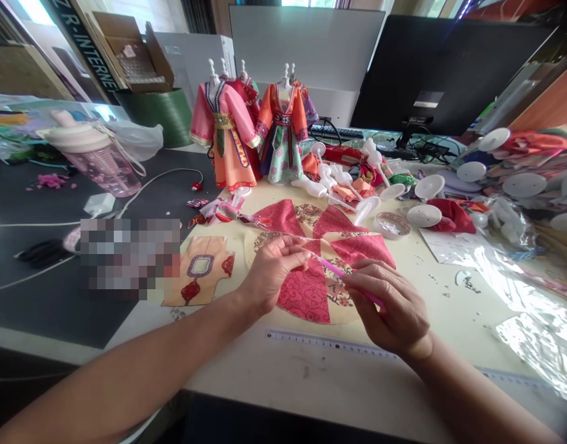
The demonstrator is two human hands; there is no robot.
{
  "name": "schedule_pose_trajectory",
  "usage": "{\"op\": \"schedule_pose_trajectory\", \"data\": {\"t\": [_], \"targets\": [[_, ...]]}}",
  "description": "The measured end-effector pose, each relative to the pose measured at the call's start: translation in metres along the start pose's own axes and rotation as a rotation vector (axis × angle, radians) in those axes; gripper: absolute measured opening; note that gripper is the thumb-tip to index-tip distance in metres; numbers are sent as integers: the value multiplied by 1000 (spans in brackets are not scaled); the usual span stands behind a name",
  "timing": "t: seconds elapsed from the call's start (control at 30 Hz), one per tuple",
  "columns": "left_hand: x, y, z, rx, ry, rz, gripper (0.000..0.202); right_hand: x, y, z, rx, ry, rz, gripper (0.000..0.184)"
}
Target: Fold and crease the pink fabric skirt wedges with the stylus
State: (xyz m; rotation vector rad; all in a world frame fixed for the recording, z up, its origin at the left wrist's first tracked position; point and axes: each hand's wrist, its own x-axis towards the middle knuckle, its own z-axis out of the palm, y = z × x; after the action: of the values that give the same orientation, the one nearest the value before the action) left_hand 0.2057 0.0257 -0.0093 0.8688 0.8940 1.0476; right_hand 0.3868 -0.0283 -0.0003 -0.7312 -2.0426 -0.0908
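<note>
My left hand (278,268) is closed in a pinch above the cloth, by the tip of a slim pink pen-like tool (332,266). What lies between its fingertips is too small to make out. Wrapped round the tool's other end is my right hand (389,302), and the tool points left toward the left fingertips. Beneath both hands lies a round cloth piece (305,296) with red and cream patterned panels. To its left is a flat cream garment piece (200,280) with red and purple motifs.
A clear ruler (332,345) lies along the near side. Behind stand dressed doll forms (227,126), with loose white forms (327,179) and a tape roll (392,226) nearby. A tumbler (98,160) leans at left; crumpled clear plastic (542,351) lies at right.
</note>
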Motion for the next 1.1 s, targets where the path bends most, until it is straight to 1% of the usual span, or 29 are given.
{"op": "schedule_pose_trajectory", "data": {"t": [0.17, 0.33, 0.5, 0.57, 0.63, 0.7, 0.8, 0.83, 0.9, 0.93, 1.0, 1.1], "targets": [[-1, 0, 0, 20, -8, -5, 26, 0, 0, 0, -25, -2, 12, 31], [0, 1, -1, 34, -18, -2, 27, 0, -1, 0, -36, 4, 8, 30], [-2, -1, 0, 44, -24, -24, 29, 0, 0, 0, -28, 5, 0, 32], [0, -2, 0, 42, -26, -11, 27, 0, 1, -1, -28, 15, -2, 33], [5, 2, -5, 41, -18, 32, 25, -1, 0, -1, -23, 35, -1, 34], [11, 14, -13, 69, -12, 94, 24, -3, -2, 0, -3, 62, 32, 35], [16, 45, -30, 213, -87, 202, 23, -7, -7, 5, 104, 88, 150, 34], [15, 57, -36, 278, -123, 243, 23, -8, -9, 8, 153, 79, 192, 33], [11, 78, -46, 411, -174, 256, 27, -10, -12, 14, 241, 27, 248, 31], [9, 85, -50, 463, -194, 241, 29, -10, -13, 17, 274, -14, 262, 29], [4, 92, -56, 537, -236, 139, 33, -10, -15, 21, 318, -87, 264, 26], [3, 88, -59, 610, -360, -58, 34, -7, -17, 21, 328, -121, 236, 23]]}}
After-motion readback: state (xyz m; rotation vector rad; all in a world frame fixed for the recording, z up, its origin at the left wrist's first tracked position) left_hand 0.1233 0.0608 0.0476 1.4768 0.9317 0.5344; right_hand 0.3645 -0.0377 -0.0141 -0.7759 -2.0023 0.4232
